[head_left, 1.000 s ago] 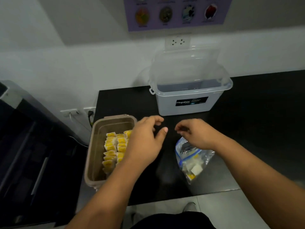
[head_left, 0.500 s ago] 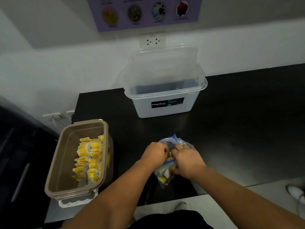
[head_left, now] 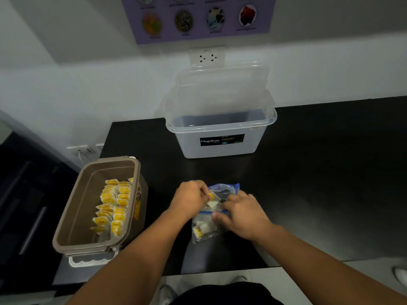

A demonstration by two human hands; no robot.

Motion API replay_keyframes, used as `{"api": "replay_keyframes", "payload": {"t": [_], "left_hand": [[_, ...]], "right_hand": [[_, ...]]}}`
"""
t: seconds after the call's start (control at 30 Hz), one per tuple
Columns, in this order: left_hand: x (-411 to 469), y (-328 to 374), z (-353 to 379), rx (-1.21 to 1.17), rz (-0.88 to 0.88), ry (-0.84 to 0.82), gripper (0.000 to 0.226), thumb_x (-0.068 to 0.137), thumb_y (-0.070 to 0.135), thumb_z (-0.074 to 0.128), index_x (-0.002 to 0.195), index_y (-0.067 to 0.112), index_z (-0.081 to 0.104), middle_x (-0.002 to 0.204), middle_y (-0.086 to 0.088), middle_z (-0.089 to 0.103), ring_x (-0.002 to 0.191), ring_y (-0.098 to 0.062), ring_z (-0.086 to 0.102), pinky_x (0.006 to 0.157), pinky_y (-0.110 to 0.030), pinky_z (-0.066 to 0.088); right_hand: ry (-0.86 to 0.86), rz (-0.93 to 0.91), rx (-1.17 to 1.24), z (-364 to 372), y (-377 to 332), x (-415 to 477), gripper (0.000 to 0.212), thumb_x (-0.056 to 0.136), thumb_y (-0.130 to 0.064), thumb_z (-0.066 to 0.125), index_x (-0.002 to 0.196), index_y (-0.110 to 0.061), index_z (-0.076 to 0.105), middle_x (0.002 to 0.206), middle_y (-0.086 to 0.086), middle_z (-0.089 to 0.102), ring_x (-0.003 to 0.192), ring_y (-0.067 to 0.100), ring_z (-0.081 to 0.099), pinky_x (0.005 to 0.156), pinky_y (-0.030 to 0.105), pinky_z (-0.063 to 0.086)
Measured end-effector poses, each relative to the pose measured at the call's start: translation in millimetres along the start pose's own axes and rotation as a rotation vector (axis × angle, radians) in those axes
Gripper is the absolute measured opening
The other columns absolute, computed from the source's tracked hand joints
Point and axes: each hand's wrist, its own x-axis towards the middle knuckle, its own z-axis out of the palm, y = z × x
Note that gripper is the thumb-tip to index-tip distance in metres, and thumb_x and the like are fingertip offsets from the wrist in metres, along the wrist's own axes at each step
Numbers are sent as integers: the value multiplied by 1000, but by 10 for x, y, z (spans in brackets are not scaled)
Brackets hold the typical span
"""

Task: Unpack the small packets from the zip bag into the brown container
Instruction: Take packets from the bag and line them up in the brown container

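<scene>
Pinched one packet [head_left: 211, 202] out with left hand [head_left: 190, 198], gripped zip bag [head_left: 204, 230] with right hand [head_left: 242, 213]; part-filled brown container [head_left: 81, 212] at nine o'clock, left several bagged.

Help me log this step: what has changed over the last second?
Both hands came down onto the zip bag: a second ago they hovered above the counter, the bag lying loose beneath. Now the right hand grips the bag and the left hand pinches a small packet at its mouth. The brown container, its yellow packets and the clear box stayed put.
</scene>
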Motion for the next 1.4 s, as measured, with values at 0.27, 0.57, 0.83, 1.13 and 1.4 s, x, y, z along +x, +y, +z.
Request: {"api": "replay_keyframes", "payload": {"t": [0.27,0.57,0.83,1.13,1.4], "left_hand": [[-37,80,-259,-38,28,116,8,87,21,77,85,25,71,77,9,69,73,-4,66,71,-22,55],[-228,130,-561,-134,46,245,7,89,21,75,92,27,72,79,11,70,77,-1,67,75,-24,57],[-382,32,-1027,-174,97,360,23,90,20,75,112,27,70,77,13,68,75,-2,66,81,-30,58],[-624,-345,-1810,-62,107,393,15,94,26,70,101,38,68,87,11,69,78,-8,67,73,-22,54],[-884,-859,-2455,247,159,248,14,88,27,75,80,32,66,71,14,67,70,4,61,63,-13,42]], "right_hand": [[-249,184,-36,-233,-76,397,30,98,-24,60,128,-27,65,121,5,67,107,25,65,88,38,56],[-330,309,-21,-76,-175,625,52,93,-29,69,141,-17,55,137,7,57,115,29,64,92,41,54],[-194,224,21,-385,-217,586,12,94,-29,63,106,-28,62,103,1,66,90,21,66,79,37,59],[35,238,1068,-727,-454,658,26,96,1,64,116,-15,59,96,10,69,61,14,65,55,26,53],[29,201,1527,-884,-1183,666,8,94,-3,69,95,-4,61,80,17,70,63,20,70,58,28,59]]}}
